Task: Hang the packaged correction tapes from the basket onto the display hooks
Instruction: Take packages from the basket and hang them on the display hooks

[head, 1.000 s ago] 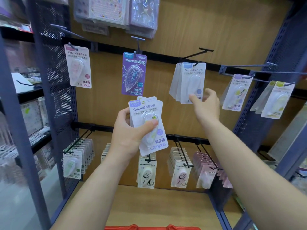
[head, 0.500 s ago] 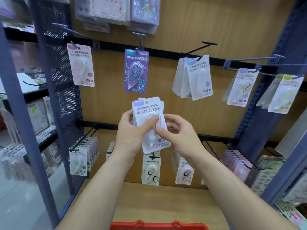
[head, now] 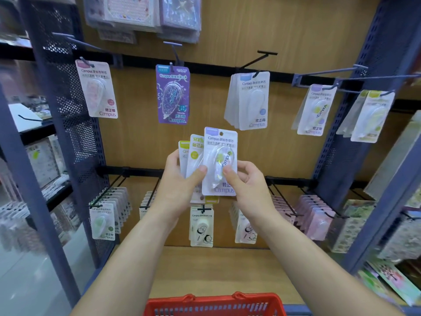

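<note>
My left hand (head: 180, 182), my right hand (head: 248, 185), both bare, forearms bare as far as I see, thumbnails short.

Stationery shop aisle: carded correction tapes (head: 248, 101) on rail-mounted display hooks (head: 251, 61), red shopping basket (head: 214, 304) below.

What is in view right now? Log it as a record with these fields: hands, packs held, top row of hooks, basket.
left hand: the left hand grips a fan of packs with green headers
right hand: the right hand pinches the front pack, which is upright with a lilac header
top row: hanging from left to right are the pink pack, purple pack, white bunch, lilac-header pack and green-header packs
basket: the red basket is at the bottom edge, contents not visible
</note>
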A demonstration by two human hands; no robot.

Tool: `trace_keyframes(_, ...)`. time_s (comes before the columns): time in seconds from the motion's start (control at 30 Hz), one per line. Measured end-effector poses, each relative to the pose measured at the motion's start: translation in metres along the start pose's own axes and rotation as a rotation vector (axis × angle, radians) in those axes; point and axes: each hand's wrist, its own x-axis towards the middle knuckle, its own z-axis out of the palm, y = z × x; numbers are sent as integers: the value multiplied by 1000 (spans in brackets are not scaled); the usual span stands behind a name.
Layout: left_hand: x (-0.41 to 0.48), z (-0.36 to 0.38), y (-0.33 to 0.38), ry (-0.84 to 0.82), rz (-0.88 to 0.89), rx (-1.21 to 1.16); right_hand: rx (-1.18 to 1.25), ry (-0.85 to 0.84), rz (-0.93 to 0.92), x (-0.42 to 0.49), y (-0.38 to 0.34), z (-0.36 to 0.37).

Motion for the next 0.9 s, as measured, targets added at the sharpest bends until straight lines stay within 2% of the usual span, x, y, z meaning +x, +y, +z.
trace_keyframes(0.27,-9,10,-3,27,6,8,178,102,30,-10,1,-30)
trace_keyframes(0.4,-17,16,-5,44,-19,1,138,170,-3,-11,-7,-61)
trace_keyframes(0.67,12,77,26,-47,9,38,66,436,-120,46,-49,-154)
trace_keyframes(0.9,34,122,37,-120,37,64,36,436,-134,96,-83,-199)
